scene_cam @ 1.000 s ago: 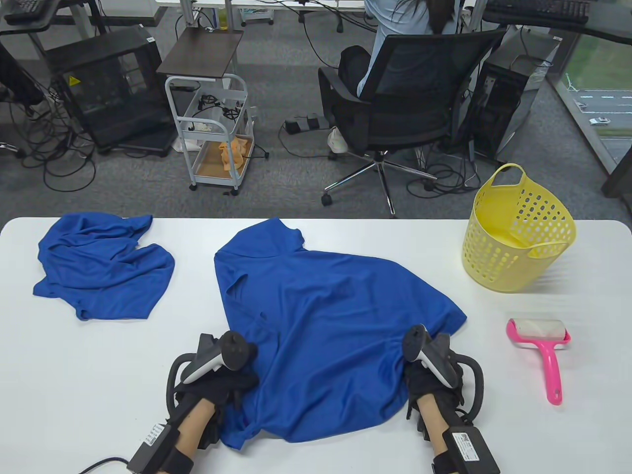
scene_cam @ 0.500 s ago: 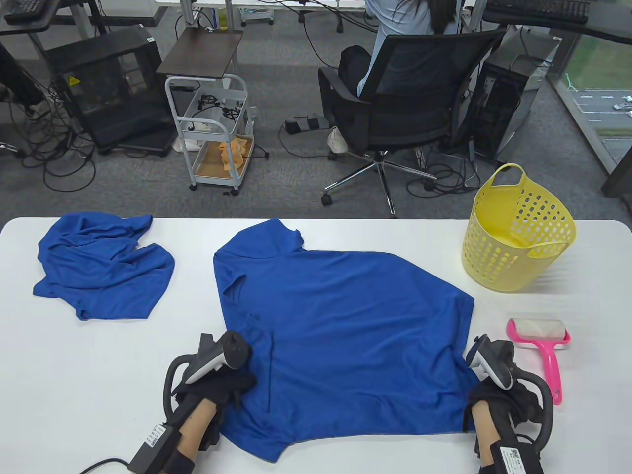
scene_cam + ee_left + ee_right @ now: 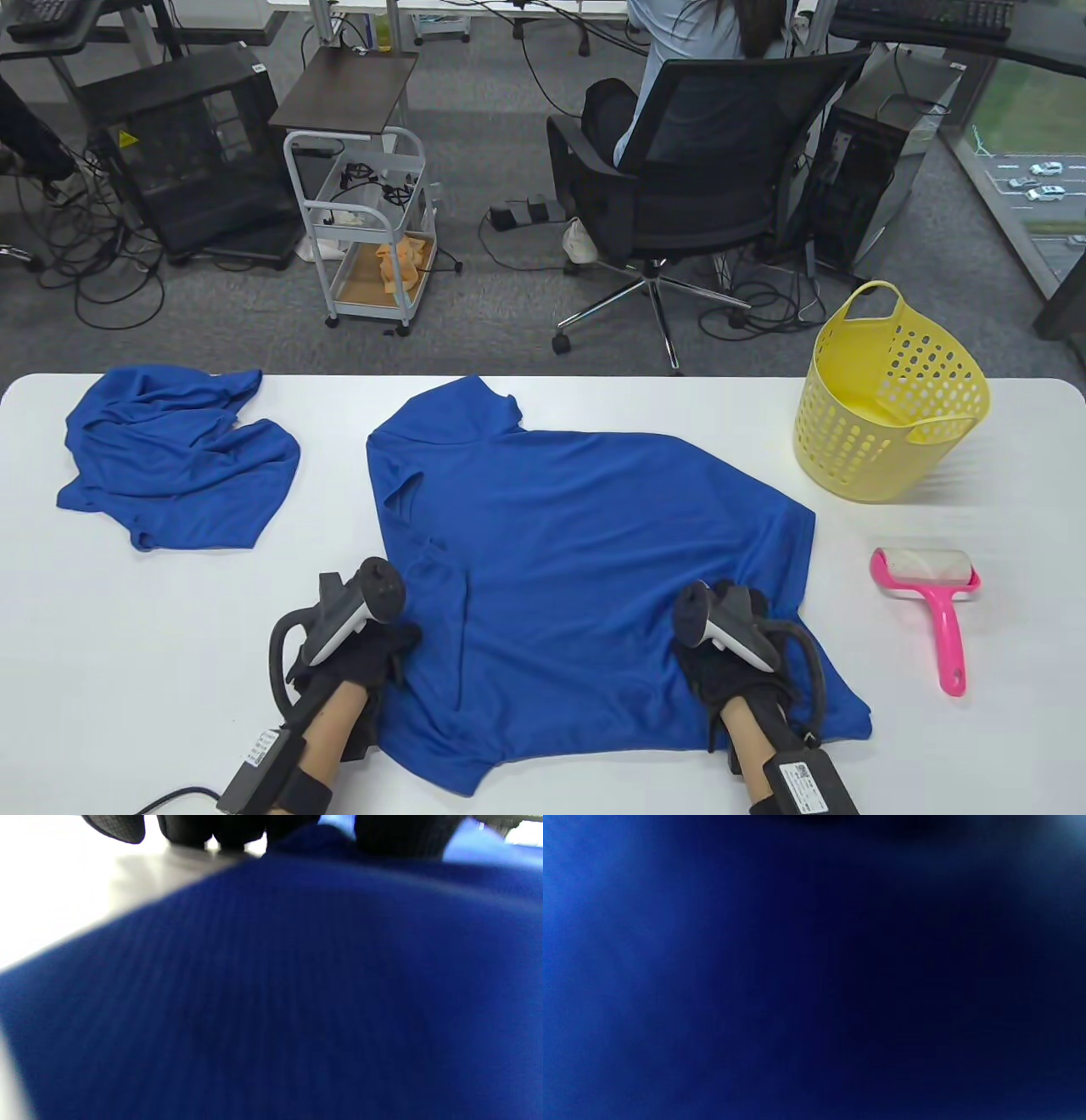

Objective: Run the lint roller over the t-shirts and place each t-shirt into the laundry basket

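**Smoothing a blue shirt**

Lying crumpled far left is a second t-shirt (image 3: 174, 458). The left hand (image 3: 352, 654) and right hand (image 3: 734, 666) rest on the spread t-shirt (image 3: 585, 552); their grip cannot be told. Basket (image 3: 891, 395) and lint roller (image 3: 929, 586) sit right. No legible writing.

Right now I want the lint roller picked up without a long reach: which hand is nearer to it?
Right. The right hand rests on the spread t-shirt, just left of the lint roller. The left hand sits at the shirt's opposite edge, much farther away.
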`<state>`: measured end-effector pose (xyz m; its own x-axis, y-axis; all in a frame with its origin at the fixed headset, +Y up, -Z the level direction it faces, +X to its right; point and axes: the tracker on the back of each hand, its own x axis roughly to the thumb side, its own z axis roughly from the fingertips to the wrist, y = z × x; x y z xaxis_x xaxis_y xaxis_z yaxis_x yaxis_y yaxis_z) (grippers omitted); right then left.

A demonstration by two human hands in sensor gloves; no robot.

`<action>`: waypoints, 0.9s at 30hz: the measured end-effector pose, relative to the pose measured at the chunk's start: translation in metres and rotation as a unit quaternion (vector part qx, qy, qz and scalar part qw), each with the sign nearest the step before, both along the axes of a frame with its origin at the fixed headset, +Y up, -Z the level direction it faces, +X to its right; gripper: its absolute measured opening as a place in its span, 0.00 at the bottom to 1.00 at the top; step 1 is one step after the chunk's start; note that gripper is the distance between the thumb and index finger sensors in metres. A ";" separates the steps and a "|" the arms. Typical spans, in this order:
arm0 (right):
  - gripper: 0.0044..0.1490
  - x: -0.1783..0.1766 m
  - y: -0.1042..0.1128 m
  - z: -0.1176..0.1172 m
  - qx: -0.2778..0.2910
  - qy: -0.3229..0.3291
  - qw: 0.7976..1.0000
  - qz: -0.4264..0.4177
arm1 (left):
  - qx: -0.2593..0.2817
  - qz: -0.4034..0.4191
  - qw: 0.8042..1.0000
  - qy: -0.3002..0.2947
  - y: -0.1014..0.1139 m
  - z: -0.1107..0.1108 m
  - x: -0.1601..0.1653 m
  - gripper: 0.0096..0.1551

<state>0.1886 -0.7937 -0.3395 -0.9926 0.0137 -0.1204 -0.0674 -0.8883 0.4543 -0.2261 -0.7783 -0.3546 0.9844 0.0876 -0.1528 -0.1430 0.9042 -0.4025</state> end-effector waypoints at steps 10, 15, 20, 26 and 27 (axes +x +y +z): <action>0.40 0.012 -0.004 -0.001 -0.029 -0.019 0.998 -0.058 | 0.100 0.022 0.987 0.127 0.038 0.041 -0.078 0.19; 0.40 0.011 -0.004 0.000 -0.030 -0.022 0.998 -0.057 | -0.004 0.027 0.990 0.141 0.026 0.066 -0.088 0.21; 0.40 0.011 -0.004 0.001 -0.026 -0.024 0.998 -0.059 | -0.065 -0.126 0.982 0.121 0.021 0.063 -0.070 0.24; 0.41 0.011 -0.004 0.001 -0.028 -0.023 0.997 -0.062 | 0.025 -0.090 0.989 0.115 0.049 0.039 -0.057 0.36; 0.40 0.011 -0.004 0.001 -0.027 -0.024 0.997 -0.063 | 0.036 -0.079 0.991 0.098 0.051 0.037 -0.054 0.34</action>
<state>0.1992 -0.7977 -0.3387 -0.9767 0.1297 -0.1708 -0.1989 -0.8459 0.4948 -0.2800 -0.7271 -0.3178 0.9387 -0.0466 -0.3416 -0.0673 0.9470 -0.3142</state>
